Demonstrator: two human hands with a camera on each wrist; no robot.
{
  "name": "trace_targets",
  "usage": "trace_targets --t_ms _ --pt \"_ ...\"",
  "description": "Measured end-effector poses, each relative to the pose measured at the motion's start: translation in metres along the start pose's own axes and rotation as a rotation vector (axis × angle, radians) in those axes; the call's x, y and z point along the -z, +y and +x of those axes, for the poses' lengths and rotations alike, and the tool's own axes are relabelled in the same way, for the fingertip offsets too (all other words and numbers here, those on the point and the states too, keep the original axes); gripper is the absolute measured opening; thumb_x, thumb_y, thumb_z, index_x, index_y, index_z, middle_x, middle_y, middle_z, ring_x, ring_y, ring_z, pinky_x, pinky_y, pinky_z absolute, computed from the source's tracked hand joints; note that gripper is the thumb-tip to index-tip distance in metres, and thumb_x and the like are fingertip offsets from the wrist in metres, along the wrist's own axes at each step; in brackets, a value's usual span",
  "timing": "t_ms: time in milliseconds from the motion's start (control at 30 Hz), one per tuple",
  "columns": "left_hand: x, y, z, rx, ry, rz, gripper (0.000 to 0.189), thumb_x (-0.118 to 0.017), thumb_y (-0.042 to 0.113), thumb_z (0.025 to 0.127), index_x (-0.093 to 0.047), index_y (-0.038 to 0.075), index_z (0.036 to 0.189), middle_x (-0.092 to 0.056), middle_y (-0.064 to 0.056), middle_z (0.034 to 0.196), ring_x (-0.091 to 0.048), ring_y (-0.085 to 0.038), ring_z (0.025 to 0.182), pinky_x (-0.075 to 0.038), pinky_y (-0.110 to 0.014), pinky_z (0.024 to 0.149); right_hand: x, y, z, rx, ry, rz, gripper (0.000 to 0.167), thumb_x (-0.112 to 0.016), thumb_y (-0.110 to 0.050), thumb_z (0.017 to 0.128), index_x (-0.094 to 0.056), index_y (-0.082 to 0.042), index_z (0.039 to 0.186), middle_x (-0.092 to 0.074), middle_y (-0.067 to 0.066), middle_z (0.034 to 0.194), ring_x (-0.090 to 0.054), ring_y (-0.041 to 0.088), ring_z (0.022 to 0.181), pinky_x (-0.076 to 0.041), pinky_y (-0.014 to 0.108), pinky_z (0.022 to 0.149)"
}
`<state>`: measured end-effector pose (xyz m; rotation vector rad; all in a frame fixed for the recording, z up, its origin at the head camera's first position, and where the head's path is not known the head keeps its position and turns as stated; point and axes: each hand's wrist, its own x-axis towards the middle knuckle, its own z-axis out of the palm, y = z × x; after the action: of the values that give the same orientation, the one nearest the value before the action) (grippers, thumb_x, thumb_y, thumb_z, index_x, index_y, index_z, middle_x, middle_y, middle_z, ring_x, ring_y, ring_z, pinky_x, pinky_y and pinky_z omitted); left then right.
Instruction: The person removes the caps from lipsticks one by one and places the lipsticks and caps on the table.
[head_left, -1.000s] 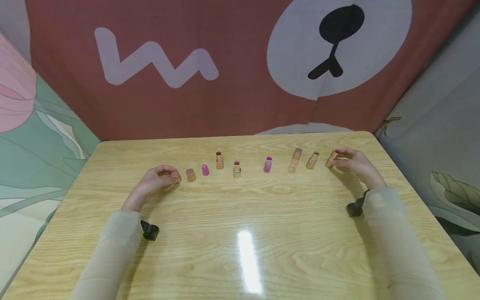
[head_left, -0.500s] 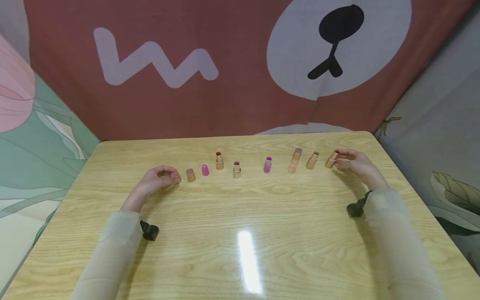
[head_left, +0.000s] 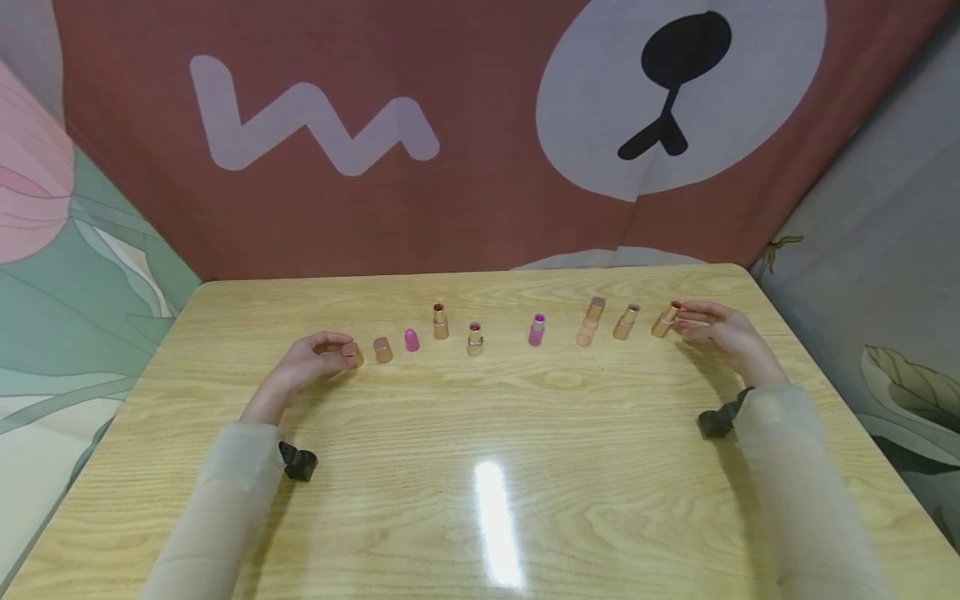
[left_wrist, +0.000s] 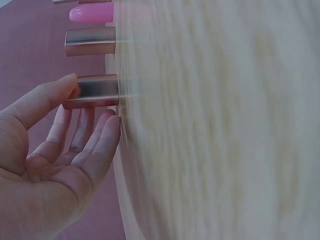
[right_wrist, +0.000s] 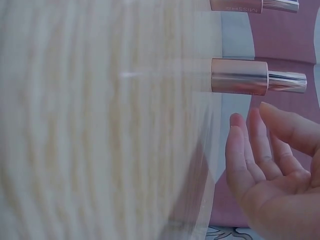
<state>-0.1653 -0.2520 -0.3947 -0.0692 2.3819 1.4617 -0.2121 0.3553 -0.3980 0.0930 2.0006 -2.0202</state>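
Note:
My left hand (head_left: 309,365) pinches a rose-gold lipstick cap (left_wrist: 95,91) between thumb and fingers; the cap stands on the table. Beside it stand a second rose-gold cap (head_left: 382,350) and a pink cap (head_left: 412,340). At the right end of the row, an uncapped gold lipstick tube (right_wrist: 240,76) stands upright. My right hand (right_wrist: 280,175) is just to the right of that tube, its fingers loosely bent and holding nothing; a gap shows between them in the right wrist view. Another gold lipstick tube (head_left: 626,322) stands to the left of this one.
Several more lipsticks line the wooden table (head_left: 420,450): a gold one (head_left: 439,322), a clear-based one (head_left: 475,339), a magenta one (head_left: 537,330) and a tall capped-looking one (head_left: 591,322). A red-brown cloth backdrop (head_left: 465,217) hangs behind the table's far edge.
My right hand has let go of the rightmost lipstick tube and drawn away to the right. My left hand keeps its hold on the cap and has hardly moved.

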Motion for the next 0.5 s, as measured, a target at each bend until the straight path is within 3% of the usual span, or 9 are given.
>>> trace_targets --t_ms 133,233,367,500 --pt "0.003 -0.001 -0.003 -0.004 0.0 0.016 0.055 -0.062 0.024 0.093 -0.042 0.0 0.138 -0.05 -0.018 0.135 -0.053 0.001 0.099 -0.045 -0.012 0.084 0.002 0.0 -0.001 -0.023 0.023 0.028 0.033 -0.052 0.008 0.092 -0.048 -0.017 0.113 -0.066 -0.019 0.092 -0.066 -0.004 0.083 -0.054 0.014 0.074" --pt "0.006 -0.001 -0.006 -0.007 -0.005 0.021 0.057 -0.062 0.024 0.094 -0.041 0.0 0.14 -0.047 -0.021 0.14 -0.053 -0.01 0.111 -0.044 -0.012 0.086 0.002 -0.002 -0.004 -0.034 0.038 0.047 0.035 -0.052 0.009 0.092 -0.046 -0.015 0.116 -0.066 -0.018 0.091 -0.066 -0.003 0.083 -0.054 0.014 0.075" --pt "0.011 0.0 -0.011 -0.007 0.003 0.05 0.058 -0.06 0.025 0.094 -0.038 -0.001 0.142 -0.042 -0.023 0.144 -0.047 -0.024 0.124 -0.045 -0.014 0.087 0.003 -0.004 -0.009 -0.021 0.064 0.052 0.036 -0.051 0.011 0.091 -0.048 -0.018 0.112 -0.066 -0.018 0.089 -0.065 -0.004 0.083 -0.053 0.013 0.073" --pt "0.016 0.005 -0.017 -0.013 0.052 0.079 0.057 -0.058 0.023 0.096 -0.037 -0.002 0.143 -0.042 -0.024 0.144 -0.047 -0.028 0.123 -0.05 -0.021 0.087 0.004 -0.011 -0.014 0.028 0.13 0.08 0.036 -0.051 0.011 0.09 -0.048 -0.02 0.108 -0.066 -0.019 0.085 -0.064 -0.006 0.079 -0.052 0.011 0.069"
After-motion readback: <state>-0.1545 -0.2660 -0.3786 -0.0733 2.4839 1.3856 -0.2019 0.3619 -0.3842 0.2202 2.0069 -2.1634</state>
